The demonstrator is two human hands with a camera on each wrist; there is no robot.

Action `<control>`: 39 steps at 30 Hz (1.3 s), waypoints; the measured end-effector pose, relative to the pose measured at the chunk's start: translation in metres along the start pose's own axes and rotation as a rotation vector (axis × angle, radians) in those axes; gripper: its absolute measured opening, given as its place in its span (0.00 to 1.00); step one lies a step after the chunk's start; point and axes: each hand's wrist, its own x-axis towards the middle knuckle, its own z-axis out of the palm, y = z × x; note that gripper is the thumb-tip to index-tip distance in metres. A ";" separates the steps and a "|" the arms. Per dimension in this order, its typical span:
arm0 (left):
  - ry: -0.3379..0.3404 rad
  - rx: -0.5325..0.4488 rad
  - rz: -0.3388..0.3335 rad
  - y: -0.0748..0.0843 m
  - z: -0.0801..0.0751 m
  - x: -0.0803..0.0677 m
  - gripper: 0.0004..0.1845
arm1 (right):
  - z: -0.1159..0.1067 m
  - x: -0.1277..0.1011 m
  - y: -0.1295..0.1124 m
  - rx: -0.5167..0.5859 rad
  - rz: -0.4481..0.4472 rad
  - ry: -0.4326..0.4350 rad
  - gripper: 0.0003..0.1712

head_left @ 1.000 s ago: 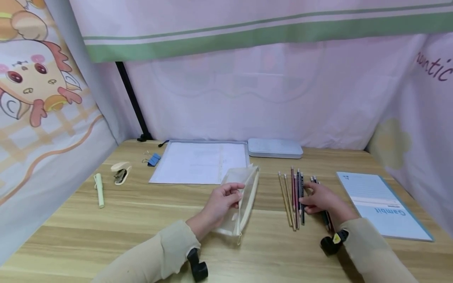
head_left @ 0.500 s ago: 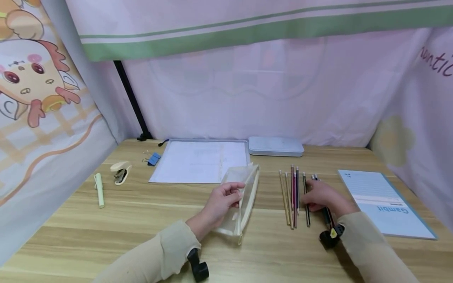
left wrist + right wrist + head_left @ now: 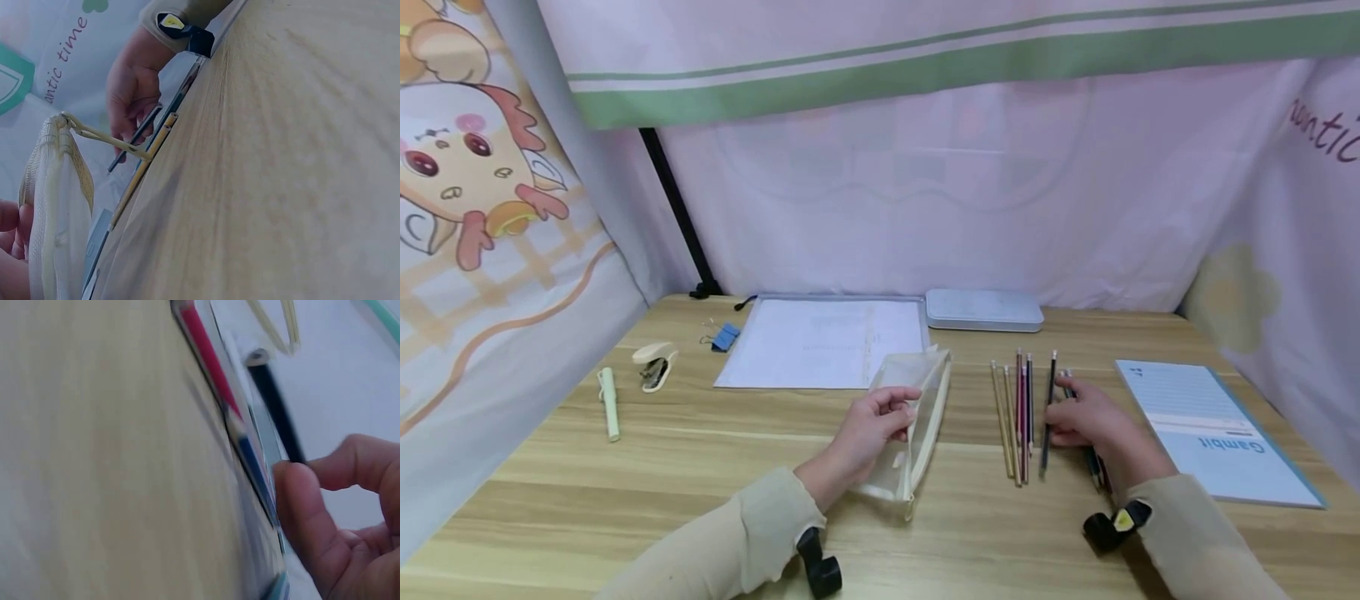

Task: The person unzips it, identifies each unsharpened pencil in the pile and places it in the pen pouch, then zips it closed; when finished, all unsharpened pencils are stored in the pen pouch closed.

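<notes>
My left hand (image 3: 865, 429) pinches the zipped edge of a see-through whitish mesh pencil pouch (image 3: 901, 371), which leans on the table. To its right, my right hand (image 3: 1086, 421) pinches a dark pencil (image 3: 1051, 379) between thumb and fingers. The right wrist view shows this dark pencil (image 3: 275, 406) raised off the wood, its unsharpened-looking end out ahead of the fingertips. Just left of that hand lies a loose row of gold pencils (image 3: 1002, 425), red pencils (image 3: 1022, 425) and a dark one. More dark pencils (image 3: 1092, 462) lie partly hidden beneath the hand.
Behind the pouch lie a white sheet-like folder (image 3: 820, 342) and a pale blue flat case (image 3: 985, 310). A blue notepad (image 3: 1225, 433) is at the right. Far left are a light green pen (image 3: 610, 404), a cream stapler (image 3: 657, 367) and a blue binder clip (image 3: 726, 337).
My right hand has drawn one dark pencil rightward, apart from the row, and lifted it off the table. The left hand and the pouch have stayed in place.
</notes>
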 end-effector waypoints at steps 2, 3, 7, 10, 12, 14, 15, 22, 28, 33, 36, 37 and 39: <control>0.001 -0.002 -0.001 0.000 0.000 0.000 0.17 | 0.006 -0.003 -0.004 0.074 -0.038 0.000 0.49; 0.001 -0.002 -0.001 0.000 0.001 0.000 0.17 | 0.010 -0.004 -0.006 0.108 -0.053 0.002 0.48; -0.010 0.001 0.005 -0.001 0.002 0.000 0.17 | 0.030 -0.007 -0.016 0.250 -0.113 -0.007 0.46; -0.021 0.007 0.012 -0.002 0.004 0.000 0.17 | 0.050 -0.008 -0.022 0.332 -0.126 -0.006 0.45; -0.025 0.007 0.016 -0.003 0.005 0.000 0.17 | 0.063 -0.009 -0.026 0.381 -0.128 0.003 0.44; -0.029 0.012 0.022 -0.003 0.007 0.000 0.17 | 0.077 -0.010 -0.030 0.432 -0.128 0.013 0.44; -0.031 0.013 0.023 -0.003 0.007 0.000 0.17 | 0.083 -0.010 -0.033 0.448 -0.131 0.024 0.44; -0.030 0.005 0.044 -0.001 0.012 0.001 0.17 | 0.113 -0.008 -0.041 0.483 -0.147 0.046 0.39; -0.021 0.005 0.056 -0.001 0.012 0.003 0.16 | 0.133 -0.015 -0.044 0.467 -0.141 0.022 0.37; -0.024 0.020 0.070 0.000 0.015 0.003 0.16 | 0.144 -0.022 -0.044 0.435 -0.124 0.014 0.36; -0.033 0.032 0.070 0.001 0.017 0.002 0.16 | 0.145 -0.023 -0.044 0.418 -0.121 0.018 0.35; -0.036 0.036 0.069 0.001 0.017 0.002 0.16 | 0.145 -0.024 -0.044 0.417 -0.121 0.024 0.35; -0.034 0.038 0.063 0.001 0.018 0.002 0.16 | 0.142 -0.025 -0.044 0.415 -0.116 0.033 0.35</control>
